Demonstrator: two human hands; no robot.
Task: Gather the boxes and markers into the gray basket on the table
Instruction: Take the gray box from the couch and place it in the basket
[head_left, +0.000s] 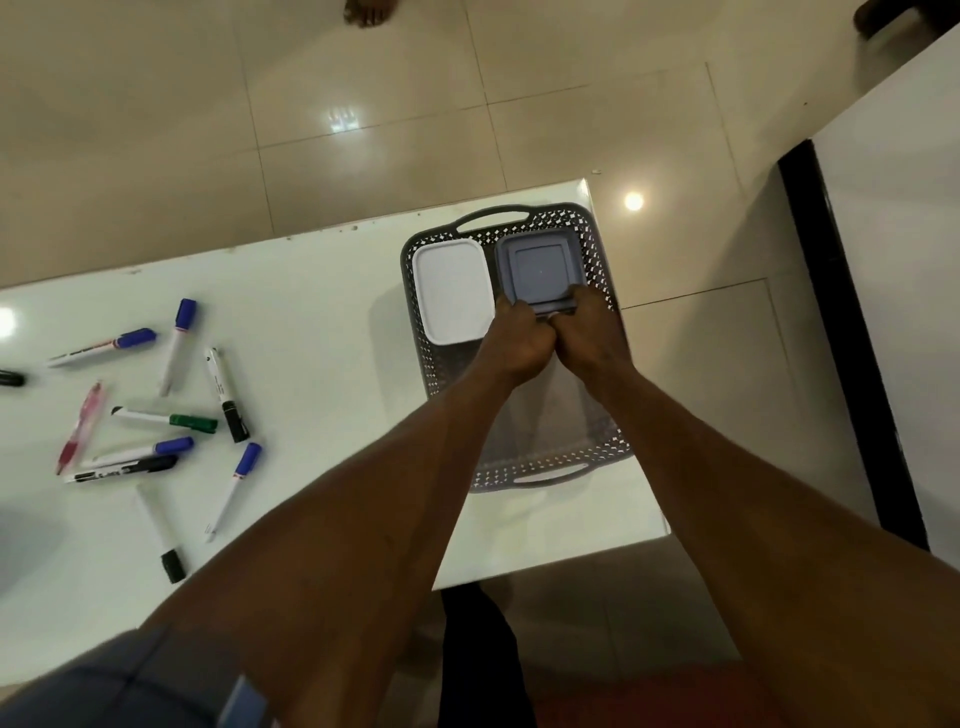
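Seen from the head camera, looking steeply down, a white table (322, 322) stood on a pale tiled floor (208, 130). A gray basket (597, 234) with a lattice wall sat at the table's right end, one handle at its far rim and one at its near rim.

Inside the basket, at the far end, two boxes lay side by side. The white box (452, 291) was on the left. The gray box (540, 270), just right of it, was square with a raised lid. Both hands met at the gray box's near edge. The left hand (519, 343) curled its fingers over the near left corner, and the right hand (592, 332) gripped the near right corner. The fingertips were hidden under the box, and the forearms covered much of the basket's middle.

Well left of the basket, markers (176, 348) lay scattered on the table with blue, black and green caps, along with a red pen (80, 426). One dark marker (10, 378) was cut off by the left edge.

At the top edge, a bare foot (369, 11) was partly cut off.
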